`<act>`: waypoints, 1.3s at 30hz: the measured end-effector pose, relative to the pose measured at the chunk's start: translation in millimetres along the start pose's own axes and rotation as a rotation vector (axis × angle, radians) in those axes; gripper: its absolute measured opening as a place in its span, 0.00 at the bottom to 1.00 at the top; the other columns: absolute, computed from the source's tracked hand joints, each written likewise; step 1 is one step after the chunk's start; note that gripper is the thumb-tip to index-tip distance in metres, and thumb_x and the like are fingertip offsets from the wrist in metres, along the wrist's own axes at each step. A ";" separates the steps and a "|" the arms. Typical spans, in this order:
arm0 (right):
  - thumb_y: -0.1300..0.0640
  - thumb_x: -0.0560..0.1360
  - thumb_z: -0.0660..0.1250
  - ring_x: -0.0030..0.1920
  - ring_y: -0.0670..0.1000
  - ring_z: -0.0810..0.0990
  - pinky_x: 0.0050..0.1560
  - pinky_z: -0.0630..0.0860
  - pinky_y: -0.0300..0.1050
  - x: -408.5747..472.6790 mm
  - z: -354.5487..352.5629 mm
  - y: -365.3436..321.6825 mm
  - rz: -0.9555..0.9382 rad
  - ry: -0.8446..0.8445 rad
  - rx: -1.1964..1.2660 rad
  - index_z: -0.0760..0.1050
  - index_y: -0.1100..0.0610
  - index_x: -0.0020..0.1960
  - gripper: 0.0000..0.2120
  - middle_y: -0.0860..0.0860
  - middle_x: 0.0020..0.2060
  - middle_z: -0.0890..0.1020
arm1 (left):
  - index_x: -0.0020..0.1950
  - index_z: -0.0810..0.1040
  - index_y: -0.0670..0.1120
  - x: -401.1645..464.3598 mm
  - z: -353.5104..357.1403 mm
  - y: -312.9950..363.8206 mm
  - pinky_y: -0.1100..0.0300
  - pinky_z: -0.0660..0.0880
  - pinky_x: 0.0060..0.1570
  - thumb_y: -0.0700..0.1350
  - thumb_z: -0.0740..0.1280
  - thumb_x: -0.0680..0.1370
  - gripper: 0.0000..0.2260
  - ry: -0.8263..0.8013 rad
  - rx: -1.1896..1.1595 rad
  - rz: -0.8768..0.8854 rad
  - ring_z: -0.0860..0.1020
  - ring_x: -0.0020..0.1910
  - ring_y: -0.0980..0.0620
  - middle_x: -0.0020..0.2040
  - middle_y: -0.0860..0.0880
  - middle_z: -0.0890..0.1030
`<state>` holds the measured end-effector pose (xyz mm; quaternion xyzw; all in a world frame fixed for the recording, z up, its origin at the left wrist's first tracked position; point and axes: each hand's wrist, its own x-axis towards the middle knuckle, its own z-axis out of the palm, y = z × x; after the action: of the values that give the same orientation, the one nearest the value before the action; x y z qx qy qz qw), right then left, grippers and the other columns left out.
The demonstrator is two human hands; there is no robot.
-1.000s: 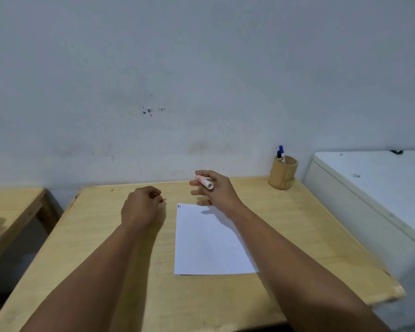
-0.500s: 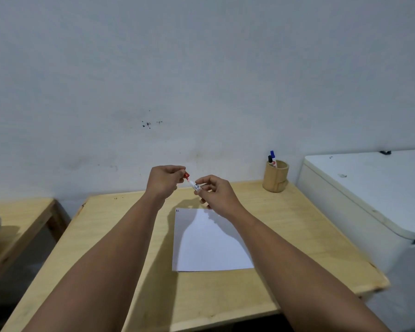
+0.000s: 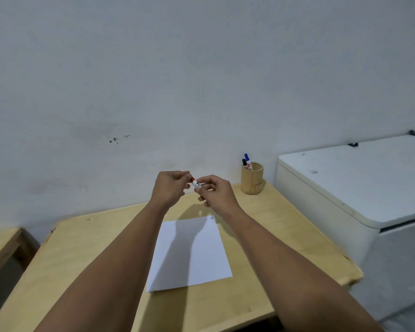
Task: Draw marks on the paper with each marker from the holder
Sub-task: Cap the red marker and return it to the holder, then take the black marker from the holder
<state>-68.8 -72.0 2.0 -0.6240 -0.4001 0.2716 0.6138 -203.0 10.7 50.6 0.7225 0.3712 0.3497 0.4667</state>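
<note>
Both hands (image 3: 170, 188) (image 3: 213, 192) raised together, fingers pinched.

The left hand (image 3: 171, 188) and right hand (image 3: 213, 191) meet above the far part of the surface (image 3: 86, 248), sharing one marker (image 3: 195, 182) between them. The paper (image 3: 192, 252) lies on the surface below and nearer than the hands. The holder (image 3: 252, 179) stands right of the right hand, two markers (image 3: 247, 160) in it.

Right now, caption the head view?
Both hands hold a red marker above the paper.
</note>
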 end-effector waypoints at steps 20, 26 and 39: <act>0.58 0.81 0.73 0.52 0.50 0.88 0.51 0.82 0.45 134.4 -172.5 26.4 -0.059 0.414 -0.357 0.77 0.51 0.65 0.14 0.52 0.58 0.89 | 0.83 0.59 0.51 106.7 216.4 -41.3 0.44 0.75 0.68 0.54 0.81 0.69 0.48 -0.240 0.204 -0.032 0.74 0.72 0.44 0.78 0.48 0.71; 0.46 0.80 0.71 0.59 0.52 0.79 0.64 0.70 0.54 133.3 -152.8 51.0 -0.202 0.450 -0.755 0.82 0.49 0.56 0.09 0.47 0.56 0.80 | 0.66 0.75 0.56 109.0 228.7 -51.0 0.74 0.74 0.39 0.50 0.76 0.76 0.20 -0.202 0.146 0.030 0.82 0.50 0.60 0.53 0.61 0.82; 0.43 0.82 0.70 0.58 0.52 0.82 0.58 0.63 0.51 141.8 -143.2 40.7 0.044 0.371 -0.861 0.86 0.49 0.62 0.14 0.49 0.59 0.81 | 0.70 0.75 0.54 107.1 226.0 -44.9 0.49 0.83 0.54 0.60 0.73 0.70 0.29 -0.212 0.246 0.030 0.84 0.54 0.52 0.59 0.54 0.85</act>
<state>132.3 -29.5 -2.2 -0.8683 -0.3466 -0.0225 0.3543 31.5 22.3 -46.6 0.8125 0.3491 0.2302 0.4062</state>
